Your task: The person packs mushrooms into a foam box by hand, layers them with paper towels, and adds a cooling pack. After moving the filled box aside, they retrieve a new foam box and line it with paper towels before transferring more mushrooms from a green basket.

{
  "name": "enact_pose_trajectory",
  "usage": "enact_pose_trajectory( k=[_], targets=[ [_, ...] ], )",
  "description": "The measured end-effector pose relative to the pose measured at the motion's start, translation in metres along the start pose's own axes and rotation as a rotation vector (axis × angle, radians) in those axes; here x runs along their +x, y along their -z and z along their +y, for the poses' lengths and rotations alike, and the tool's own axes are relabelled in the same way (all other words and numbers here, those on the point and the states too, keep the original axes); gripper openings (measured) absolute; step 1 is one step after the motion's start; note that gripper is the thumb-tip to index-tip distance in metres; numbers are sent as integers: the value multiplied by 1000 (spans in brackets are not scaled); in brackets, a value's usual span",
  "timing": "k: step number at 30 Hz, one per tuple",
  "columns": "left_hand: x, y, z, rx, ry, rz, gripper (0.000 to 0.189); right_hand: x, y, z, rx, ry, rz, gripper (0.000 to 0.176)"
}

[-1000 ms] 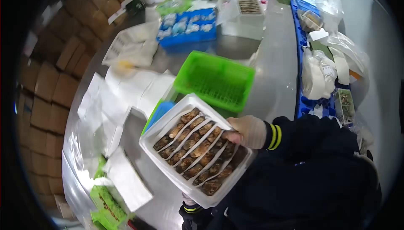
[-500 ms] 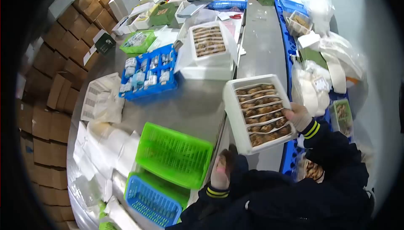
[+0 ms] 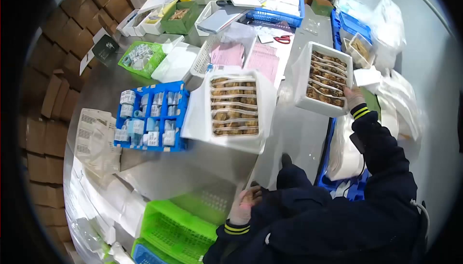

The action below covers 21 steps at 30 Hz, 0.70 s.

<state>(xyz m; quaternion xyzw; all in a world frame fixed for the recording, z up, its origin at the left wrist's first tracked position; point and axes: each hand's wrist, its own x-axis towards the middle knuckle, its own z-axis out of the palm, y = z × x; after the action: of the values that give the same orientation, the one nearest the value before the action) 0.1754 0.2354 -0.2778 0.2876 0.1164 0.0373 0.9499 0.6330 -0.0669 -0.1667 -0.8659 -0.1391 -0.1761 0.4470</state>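
The white foam tray has swung out over the table and now sits right of the filled box. It carries rows of brown pieces parted by white strips. Its open face is tilted up and its long axis runs away from the person. It hangs above the table's right edge, with bare steel between it and the box. The right hand has its fingers clamped on the tray's near corner. The left hand, nearer than the box, rests its fingers loosely spread and empty on the near edge.

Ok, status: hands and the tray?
Right hand grips foam tray, held clear of table. Left hand empty, beside green basket. Second filled tray lies close left.
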Motion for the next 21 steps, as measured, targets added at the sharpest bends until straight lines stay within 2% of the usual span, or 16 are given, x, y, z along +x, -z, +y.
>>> enact_pose_trajectory(
  k=[1, 2, 4, 5, 6, 7, 8, 10, 11, 14, 15, 16, 17, 18, 20, 21],
  targets=[
    [8, 13, -5, 258, -101, 57, 33, 24, -18, 12, 109, -3, -23, 33],
    [16, -11, 2, -62, -103, 202, 28, 45, -30, 12, 103, -3, -51, 33],
    [43, 0, -8, -316, -81, 188, 27, 76, -67, -15, -38, -58, -194, 36],
    [58, 7, -16, -324, -99, 202, 27, 87, -90, -32, 255, -252, -229, 36],
    [74, 10, -24, -460, -111, 140, 26, 100, -112, -45, 546, -450, -265, 36],
    [88, 4, -29, -590, -116, 80, 26, 114, -130, -44, 241, -225, -327, 35],
    [103, -14, -30, -590, -120, 103, 26, 127, -146, -41, -61, -2, -378, 35],
    [131, -66, -29, -457, -157, 302, 28, 141, -168, -63, -386, 229, -570, 36],
    [144, -110, -23, -139, -172, 429, 30, 144, -185, -68, -311, 114, -597, 40],
    [185, -143, -35, -218, -156, 406, 38, 141, -264, -44, -43, -125, -601, 54],
    [197, -159, -33, -89, -111, 529, 40, 137, -264, -48, 34, -130, -643, 60],
    [207, -169, -31, -90, -106, 542, 40, 136, -264, -52, 116, -136, -680, 65],
    [217, -175, -29, 8, -113, 592, 39, 141, -245, -67, 105, -219, -804, 75],
    [227, -177, -28, 111, -110, 630, 39, 152, -224, -75, 100, -256, -960, 76],
    [256, -176, -13, 162, -97, 558, 39, 165, -209, -53, 243, -188, -903, 71],
    [283, -180, 0, 20, -57, 423, 40, 172, -189, -48, 204, -131, -832, 62]
  ],
)
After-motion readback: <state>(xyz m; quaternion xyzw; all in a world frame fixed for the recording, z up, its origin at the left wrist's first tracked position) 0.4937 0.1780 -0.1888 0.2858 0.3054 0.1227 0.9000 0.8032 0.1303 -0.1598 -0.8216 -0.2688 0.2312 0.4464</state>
